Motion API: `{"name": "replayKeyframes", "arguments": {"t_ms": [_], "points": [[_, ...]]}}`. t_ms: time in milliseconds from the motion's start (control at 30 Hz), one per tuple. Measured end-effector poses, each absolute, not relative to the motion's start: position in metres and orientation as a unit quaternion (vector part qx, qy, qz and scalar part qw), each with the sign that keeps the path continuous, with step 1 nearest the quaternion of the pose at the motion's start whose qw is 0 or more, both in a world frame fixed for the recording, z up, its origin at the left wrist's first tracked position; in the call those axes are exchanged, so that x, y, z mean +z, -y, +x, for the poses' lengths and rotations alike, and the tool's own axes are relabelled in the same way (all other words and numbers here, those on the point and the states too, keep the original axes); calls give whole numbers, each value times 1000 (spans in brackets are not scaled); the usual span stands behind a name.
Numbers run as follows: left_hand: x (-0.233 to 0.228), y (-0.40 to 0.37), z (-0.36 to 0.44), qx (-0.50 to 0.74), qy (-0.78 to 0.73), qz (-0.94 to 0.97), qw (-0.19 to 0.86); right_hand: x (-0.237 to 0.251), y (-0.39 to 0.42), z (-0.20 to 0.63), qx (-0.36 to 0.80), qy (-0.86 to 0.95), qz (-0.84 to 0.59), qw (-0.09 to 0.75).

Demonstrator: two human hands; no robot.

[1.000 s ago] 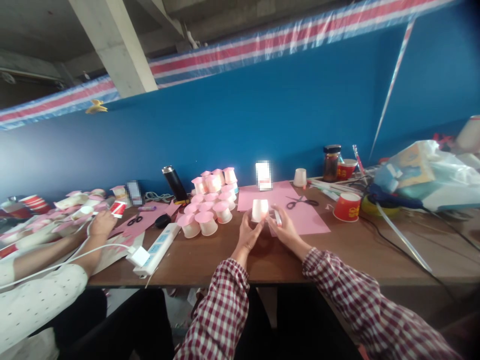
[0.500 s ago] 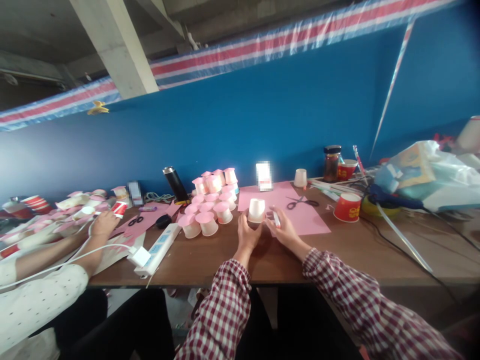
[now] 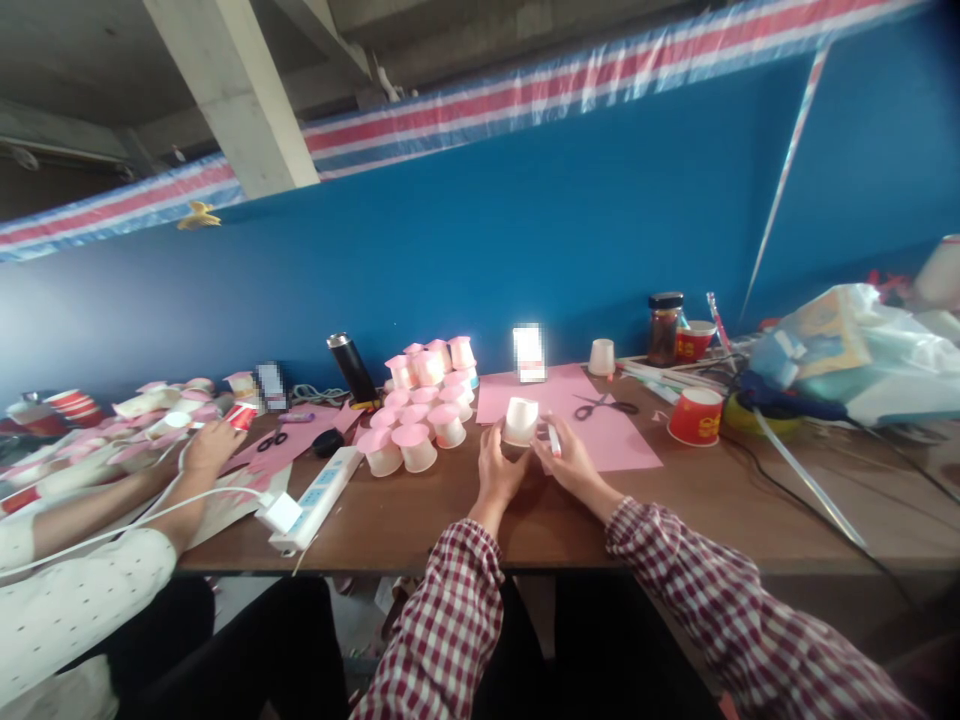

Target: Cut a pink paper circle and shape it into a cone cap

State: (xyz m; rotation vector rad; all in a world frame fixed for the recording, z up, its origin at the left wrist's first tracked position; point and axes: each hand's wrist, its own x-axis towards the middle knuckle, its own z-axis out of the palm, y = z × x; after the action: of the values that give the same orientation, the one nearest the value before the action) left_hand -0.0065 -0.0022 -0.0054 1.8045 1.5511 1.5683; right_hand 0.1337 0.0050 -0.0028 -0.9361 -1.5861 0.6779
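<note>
My left hand [image 3: 498, 468] holds a small white paper cup [image 3: 520, 420] upside down, just above the brown table [image 3: 675, 500]. My right hand [image 3: 568, 458] is beside the cup, its fingers closed on a small white and red stick [image 3: 554, 438] that looks like a glue stick. Both hands are at the near edge of a pink paper sheet [image 3: 600, 425]. Black scissors [image 3: 604, 405] lie on that sheet. A cluster of pink-topped cups [image 3: 420, 405] stands to the left of my hands.
A co-worker's hand [image 3: 204, 447] and sleeve are at the left among pink scraps and cups. A white power strip [image 3: 319, 497], a black flask [image 3: 351, 368], a red cup [image 3: 696, 415], a jar [image 3: 664, 327], cables and plastic bags [image 3: 847, 345] sit on the table.
The cup in my left hand has tilted slightly and shifted a little to the right. My right hand has stayed next to it with the stick.
</note>
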Motion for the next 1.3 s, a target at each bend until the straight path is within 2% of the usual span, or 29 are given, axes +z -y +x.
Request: {"name": "replayKeyframes", "arguments": {"t_ms": [500, 867, 1300], "points": [[-3, 5, -11, 583, -464, 647, 163, -4, -7, 134, 326, 625, -421, 571], [-14, -2, -14, 565, -505, 613, 225, -11, -12, 135, 333, 621, -413, 578], [0, 6, -9, 563, -442, 645, 267, -8, -9, 136, 325, 629, -420, 567]]}}
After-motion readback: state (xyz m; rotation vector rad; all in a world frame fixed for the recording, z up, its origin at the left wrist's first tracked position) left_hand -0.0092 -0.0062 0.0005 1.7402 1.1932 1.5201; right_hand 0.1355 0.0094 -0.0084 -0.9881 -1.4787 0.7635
